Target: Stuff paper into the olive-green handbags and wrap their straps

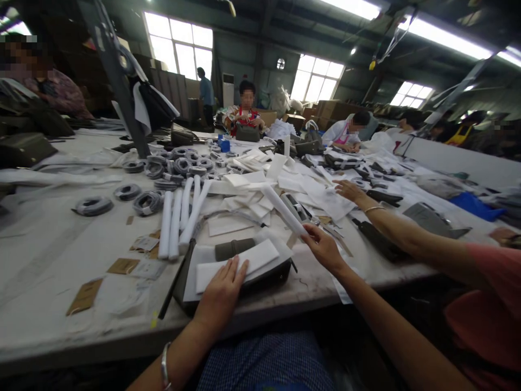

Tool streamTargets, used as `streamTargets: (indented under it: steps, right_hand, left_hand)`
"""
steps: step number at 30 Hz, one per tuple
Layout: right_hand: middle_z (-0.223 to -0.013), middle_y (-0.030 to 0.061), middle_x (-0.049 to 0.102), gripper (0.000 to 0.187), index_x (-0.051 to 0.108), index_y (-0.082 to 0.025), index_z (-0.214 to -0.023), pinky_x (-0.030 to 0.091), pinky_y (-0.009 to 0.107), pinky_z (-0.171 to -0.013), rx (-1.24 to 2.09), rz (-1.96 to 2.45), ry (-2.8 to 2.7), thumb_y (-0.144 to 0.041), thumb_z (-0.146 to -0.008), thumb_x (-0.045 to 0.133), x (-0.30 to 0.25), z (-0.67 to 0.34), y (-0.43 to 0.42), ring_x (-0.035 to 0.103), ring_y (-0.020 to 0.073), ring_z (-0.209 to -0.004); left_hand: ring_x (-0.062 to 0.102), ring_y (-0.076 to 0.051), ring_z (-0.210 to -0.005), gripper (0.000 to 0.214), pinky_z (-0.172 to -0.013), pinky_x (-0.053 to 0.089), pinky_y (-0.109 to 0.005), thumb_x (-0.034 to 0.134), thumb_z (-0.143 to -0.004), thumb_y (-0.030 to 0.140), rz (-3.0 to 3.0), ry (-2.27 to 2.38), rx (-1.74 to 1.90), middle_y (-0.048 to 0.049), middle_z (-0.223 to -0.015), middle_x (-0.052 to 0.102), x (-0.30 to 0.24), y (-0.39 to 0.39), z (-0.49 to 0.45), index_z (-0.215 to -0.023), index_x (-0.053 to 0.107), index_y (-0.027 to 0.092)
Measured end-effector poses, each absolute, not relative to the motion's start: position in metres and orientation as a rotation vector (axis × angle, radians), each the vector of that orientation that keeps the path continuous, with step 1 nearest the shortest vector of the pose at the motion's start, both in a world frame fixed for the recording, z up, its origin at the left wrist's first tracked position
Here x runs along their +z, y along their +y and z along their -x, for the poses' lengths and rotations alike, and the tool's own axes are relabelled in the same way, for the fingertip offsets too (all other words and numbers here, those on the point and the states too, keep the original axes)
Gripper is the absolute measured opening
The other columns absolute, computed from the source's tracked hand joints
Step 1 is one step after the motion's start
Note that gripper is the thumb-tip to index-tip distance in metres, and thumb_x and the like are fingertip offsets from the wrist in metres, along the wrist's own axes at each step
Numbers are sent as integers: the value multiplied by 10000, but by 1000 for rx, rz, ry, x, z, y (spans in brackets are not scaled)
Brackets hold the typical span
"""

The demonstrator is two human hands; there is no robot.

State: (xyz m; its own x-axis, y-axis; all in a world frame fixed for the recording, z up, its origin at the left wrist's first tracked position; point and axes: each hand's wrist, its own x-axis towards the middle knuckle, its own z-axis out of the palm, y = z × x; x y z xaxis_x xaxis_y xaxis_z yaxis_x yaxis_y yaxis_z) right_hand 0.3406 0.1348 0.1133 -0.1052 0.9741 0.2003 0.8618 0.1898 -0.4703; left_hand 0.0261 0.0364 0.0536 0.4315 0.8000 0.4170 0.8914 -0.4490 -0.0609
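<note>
My left hand (222,285) lies with its fingers flat on a white foam pad (260,257). The pad rests on a dark grey-green handbag (280,275), which lies near the table's front edge with white sheeting around it. Closed round the near end of a white foam roll (280,206) is my right hand (324,248), to the right of the bag and a little above the table. The roll's far end points away to the left, over a heap of loose white foam sheets (254,190).
Several white foam rolls (176,222) lie left of the bag. Behind them are coiled, wrapped straps (148,202); brown tags (84,296) lie front left. From the right, a co-worker's hand (350,191) reaches over the foam. A dark pole (124,81) rises at the left.
</note>
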Motion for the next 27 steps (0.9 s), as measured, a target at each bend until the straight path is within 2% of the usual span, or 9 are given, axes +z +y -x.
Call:
streamTargets:
  steps: [3, 6, 9, 13, 17, 21, 25, 27]
  right_hand:
    - [-1158, 55, 699, 325, 652, -216, -1175, 492, 342, -983, 537, 1341, -2025, -406, -922, 575, 120, -358, 97, 646, 236, -1073]
    - [-1151, 56, 697, 249, 682, -252, -1151, 500, 347, -975, 589, 1151, -2266, -302, -923, 597, 118, -367, 62, 637, 225, -1084]
    - [-1107, 67, 704, 282, 671, -268, -1187, 518, 358, -917, 391, 1072, -2394, -200, -938, 559, 104, -358, 38, 642, 216, -1029]
    - [-1083, 65, 711, 301, 654, -262, -1206, 502, 391, -896, 101, 1054, -2280, -156, -945, 548, 80, -321, 25, 638, 221, -1000]
    - [-1087, 37, 724, 317, 670, -274, -1177, 439, 404, -958, -92, 1054, -2093, -103, -949, 530, 61, -279, 24, 639, 206, -1026]
    - [-1024, 7, 745, 252, 712, -291, -1091, 422, 388, -923, -160, 1073, -1948, -139, -939, 581, 49, -253, 25, 632, 201, -986]
    - [-994, 4, 752, 219, 731, -294, -1049, 424, 383, -898, -171, 1053, -1885, -161, -937, 599, 36, -244, 29, 622, 198, -951]
    - [-1004, 4, 752, 229, 729, -299, -1064, 429, 387, -908, -167, 1007, -1902, -163, -942, 591, 31, -243, 32, 621, 199, -959]
  left_hand:
    - [565, -242, -1266, 643, -1038, 493, -359, 456, -797, -26, 2600, -1561, -367, -153, -1440, 519, 75, 44, -19, -1409, 489, 170]
    - [537, -251, -1295, 690, -1042, 488, -378, 515, -790, 33, 2781, -1656, -246, -135, -1487, 465, 92, 51, -13, -1453, 428, 199]
    - [510, -267, -1320, 721, -1072, 458, -411, 547, -795, 76, 2846, -1705, -186, -126, -1517, 422, 100, 53, -10, -1482, 381, 217]
    - [505, -275, -1323, 679, -1074, 450, -415, 554, -840, 128, 2840, -1731, -145, -135, -1517, 416, 106, 52, -11, -1489, 373, 213]
    - [498, -275, -1328, 607, -1065, 456, -408, 553, -912, 355, 2846, -1732, -197, -130, -1498, 443, 112, 51, -12, -1479, 392, 212]
    - [506, -293, -1320, 668, -1048, 470, -433, 531, -906, 533, 2799, -1748, -174, -145, -1493, 449, 114, 47, -16, -1466, 411, 188]
    - [490, -301, -1334, 813, -1042, 480, -408, 678, -808, 537, 2739, -1660, -231, -172, -1497, 438, 101, 42, -17, -1471, 394, 161]
    - [503, -307, -1322, 813, -1027, 493, -408, 707, -796, 496, 2687, -1614, -286, -184, -1490, 447, 92, 40, -17, -1466, 397, 156]
